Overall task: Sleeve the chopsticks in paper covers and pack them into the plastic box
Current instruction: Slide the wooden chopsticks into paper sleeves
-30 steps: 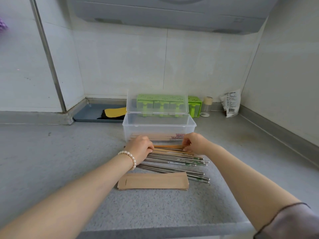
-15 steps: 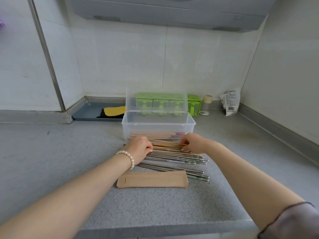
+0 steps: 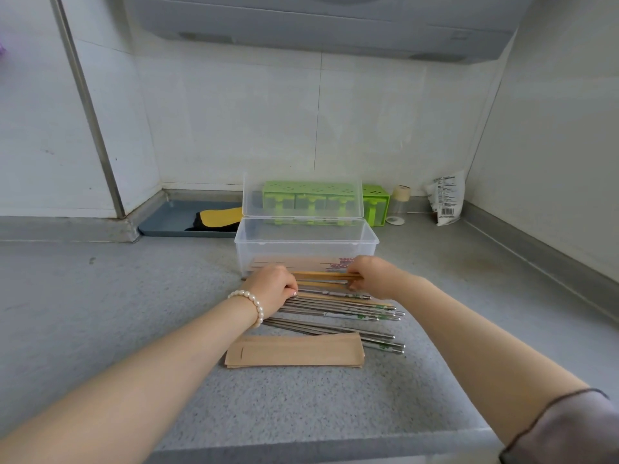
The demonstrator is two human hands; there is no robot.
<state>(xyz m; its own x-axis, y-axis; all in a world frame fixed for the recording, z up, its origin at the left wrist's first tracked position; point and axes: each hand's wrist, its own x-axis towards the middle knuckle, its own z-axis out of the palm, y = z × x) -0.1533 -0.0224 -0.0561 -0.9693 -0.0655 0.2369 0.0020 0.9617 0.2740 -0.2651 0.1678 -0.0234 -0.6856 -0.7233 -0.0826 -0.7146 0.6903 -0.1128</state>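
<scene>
Chopsticks (image 3: pixel 323 275) held by both hands.

Both my arms reach forward, forearms bare and angled inward toward each other. My left hand (image 3: pixel 273 289) is knuckles up with its fingers curled under, a bead bracelet on the wrist. My right hand (image 3: pixel 370 274) is also curled, fingertips pinching. A grey sleeve covers my right upper arm.
</scene>
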